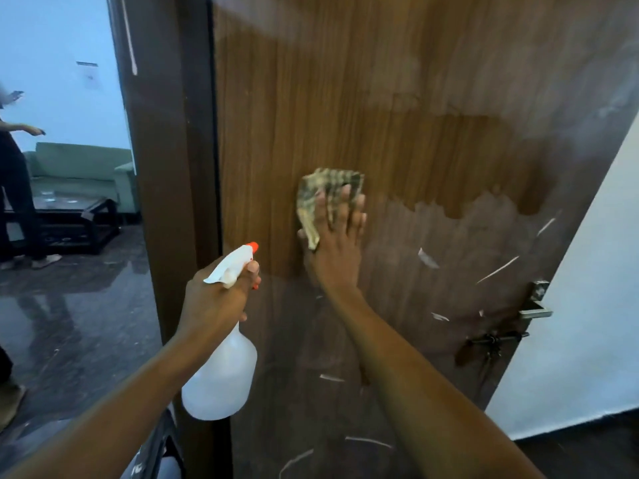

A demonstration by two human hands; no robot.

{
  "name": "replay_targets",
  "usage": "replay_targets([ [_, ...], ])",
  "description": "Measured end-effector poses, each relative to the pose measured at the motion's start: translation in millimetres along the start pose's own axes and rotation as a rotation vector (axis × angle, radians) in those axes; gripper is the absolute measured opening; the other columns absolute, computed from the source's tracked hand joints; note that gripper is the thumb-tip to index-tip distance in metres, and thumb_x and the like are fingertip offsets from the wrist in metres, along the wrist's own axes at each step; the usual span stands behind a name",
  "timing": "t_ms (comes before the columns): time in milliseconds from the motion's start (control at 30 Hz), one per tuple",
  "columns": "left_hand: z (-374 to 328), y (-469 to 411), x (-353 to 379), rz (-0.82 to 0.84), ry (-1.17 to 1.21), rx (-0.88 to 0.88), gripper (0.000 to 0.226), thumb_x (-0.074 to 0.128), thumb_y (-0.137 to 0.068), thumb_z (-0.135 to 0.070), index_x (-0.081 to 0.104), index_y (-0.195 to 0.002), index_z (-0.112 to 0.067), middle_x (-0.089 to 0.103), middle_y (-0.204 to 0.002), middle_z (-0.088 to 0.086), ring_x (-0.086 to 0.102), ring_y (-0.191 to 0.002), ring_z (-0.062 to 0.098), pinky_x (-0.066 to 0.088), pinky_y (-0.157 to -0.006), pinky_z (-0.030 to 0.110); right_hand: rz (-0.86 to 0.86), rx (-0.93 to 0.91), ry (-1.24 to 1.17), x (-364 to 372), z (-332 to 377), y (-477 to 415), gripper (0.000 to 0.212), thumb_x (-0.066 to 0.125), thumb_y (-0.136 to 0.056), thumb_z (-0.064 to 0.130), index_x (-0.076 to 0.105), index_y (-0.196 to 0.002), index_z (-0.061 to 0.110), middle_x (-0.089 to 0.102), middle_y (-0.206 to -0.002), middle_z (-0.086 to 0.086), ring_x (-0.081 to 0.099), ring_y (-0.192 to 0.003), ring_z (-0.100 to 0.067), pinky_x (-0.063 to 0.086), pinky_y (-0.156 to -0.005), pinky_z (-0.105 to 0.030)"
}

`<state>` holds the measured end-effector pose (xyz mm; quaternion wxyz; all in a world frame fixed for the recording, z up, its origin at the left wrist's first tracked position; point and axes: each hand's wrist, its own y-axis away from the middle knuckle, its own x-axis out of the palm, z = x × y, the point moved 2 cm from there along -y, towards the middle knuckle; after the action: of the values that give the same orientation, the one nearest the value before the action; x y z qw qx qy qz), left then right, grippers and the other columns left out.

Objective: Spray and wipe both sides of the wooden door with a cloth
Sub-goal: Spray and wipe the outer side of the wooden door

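The wooden door (397, 108) fills the middle and right of the view. Its upper left part looks wet and brighter; the lower part is dull with white scratch marks. My right hand (337, 243) lies flat against the door, fingers spread, pressing a folded checked cloth (320, 195) onto the wood. My left hand (216, 295) grips the neck of a white spray bottle (221, 375) with an orange nozzle, held just left of the door's edge, nozzle pointing up and to the right.
A metal handle and latch (532, 309) sit at the door's right edge, next to a white wall (587, 305). The dark door frame (166, 167) stands to the left. Beyond it are a glossy dark floor, a low table (69, 216), a green sofa (83, 167) and a standing person (17, 188).
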<state>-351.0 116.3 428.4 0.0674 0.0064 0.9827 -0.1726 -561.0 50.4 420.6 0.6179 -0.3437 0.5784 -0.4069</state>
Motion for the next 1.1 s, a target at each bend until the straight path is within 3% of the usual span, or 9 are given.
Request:
replay_targets([
  [133, -11, -3, 29, 0.029, 0.008, 0.007, 0.002, 0.059, -0.089, -0.030, 0.060, -0.090, -0.030, 0.066, -0.087, -0.010, 0.063, -0.072, 0.012, 0.047, -0.044, 0.015, 0.073, -0.096, 0.079, 20, -40, 56, 0.086, 0.063, -0.092, 0.039, 0.010, -0.158, 0.025, 0.005, -0.166, -0.013, 0.002, -0.152, -0.040, 0.010, -0.122, -0.056],
  [267, -11, -2, 56, 0.034, 0.054, -0.041, 0.006, 0.059, -0.088, -0.031, 0.058, -0.093, -0.028, 0.065, -0.089, -0.008, 0.063, -0.077, 0.014, 0.048, -0.050, 0.020, 0.054, 0.157, 0.048, 6, -83, 55, 0.072, 0.037, -0.100, 0.051, 0.011, -0.159, 0.020, 0.002, -0.166, -0.016, 0.000, -0.152, -0.040, 0.009, -0.120, -0.060],
  [400, -15, -2, 82, 0.025, 0.031, -0.056, 0.024, 0.059, -0.087, -0.039, 0.060, -0.104, -0.022, 0.067, -0.096, -0.004, 0.064, -0.077, 0.017, 0.046, -0.052, 0.021, -0.021, 0.404, -0.084, -21, -103, -5, 0.073, 0.025, -0.101, 0.055, 0.005, -0.160, 0.017, -0.006, -0.165, -0.018, -0.007, -0.152, -0.039, 0.009, -0.120, -0.060],
  [467, -22, -1, 93, 0.009, 0.017, -0.043, 0.023, 0.058, -0.087, -0.039, 0.060, -0.103, -0.022, 0.065, -0.093, -0.006, 0.063, -0.073, 0.017, 0.045, -0.051, 0.019, -0.020, 0.312, -0.050, -25, -104, -17, 0.072, 0.029, -0.101, 0.054, 0.007, -0.160, 0.017, -0.004, -0.165, -0.019, -0.006, -0.151, -0.042, 0.007, -0.121, -0.058],
  [633, -37, 2, 122, 0.013, 0.013, 0.025, 0.025, 0.058, -0.087, -0.042, 0.061, -0.105, -0.026, 0.068, -0.093, -0.006, 0.064, -0.072, 0.017, 0.045, -0.048, 0.019, 0.092, -0.176, 0.111, -7, -138, 36, 0.087, 0.062, -0.092, 0.036, 0.009, -0.159, 0.024, -0.001, -0.166, -0.014, -0.004, -0.152, -0.040, 0.008, -0.122, -0.057],
  [767, -36, 5, 141, 0.000, 0.018, 0.005, 0.025, 0.059, -0.087, -0.040, 0.061, -0.105, -0.024, 0.067, -0.093, -0.006, 0.063, -0.076, 0.015, 0.046, -0.052, 0.020, 0.093, 0.051, 0.062, -7, -177, 66, 0.089, 0.061, -0.091, 0.031, 0.005, -0.159, 0.025, -0.003, -0.166, -0.013, -0.003, -0.152, -0.039, 0.009, -0.121, -0.058],
  [933, -35, 10, 161, -0.015, 0.001, -0.037, 0.036, 0.059, -0.086, -0.039, 0.061, -0.113, -0.016, 0.068, -0.101, 0.001, 0.064, -0.078, 0.016, 0.050, -0.056, 0.022, -0.018, 0.327, -0.091, -31, -193, 1, 0.072, 0.032, -0.101, 0.051, 0.008, -0.159, 0.017, -0.001, -0.165, -0.019, -0.004, -0.152, -0.041, 0.010, -0.121, -0.059],
  [1000, -38, 10, 171, -0.024, 0.001, -0.051, 0.035, 0.059, -0.086, -0.039, 0.061, -0.113, -0.016, 0.069, -0.102, 0.001, 0.064, -0.079, 0.018, 0.050, -0.055, 0.022, -0.014, 0.247, -0.072, -34, -193, -11, 0.072, 0.037, -0.101, 0.049, 0.009, -0.159, 0.018, -0.003, -0.165, -0.020, -0.006, -0.151, -0.044, 0.009, -0.121, -0.059],
  [1100, -44, 12, 190, -0.015, 0.013, -0.052, 0.026, 0.059, -0.085, -0.043, 0.063, -0.101, -0.023, 0.070, -0.097, 0.001, 0.067, -0.081, 0.020, 0.055, -0.064, 0.030, 0.058, -0.110, 0.022, -26, -204, 17, 0.077, 0.049, -0.094, 0.039, 0.012, -0.159, 0.024, -0.002, -0.166, -0.014, -0.003, -0.151, -0.043, 0.010, -0.121, -0.058],
])
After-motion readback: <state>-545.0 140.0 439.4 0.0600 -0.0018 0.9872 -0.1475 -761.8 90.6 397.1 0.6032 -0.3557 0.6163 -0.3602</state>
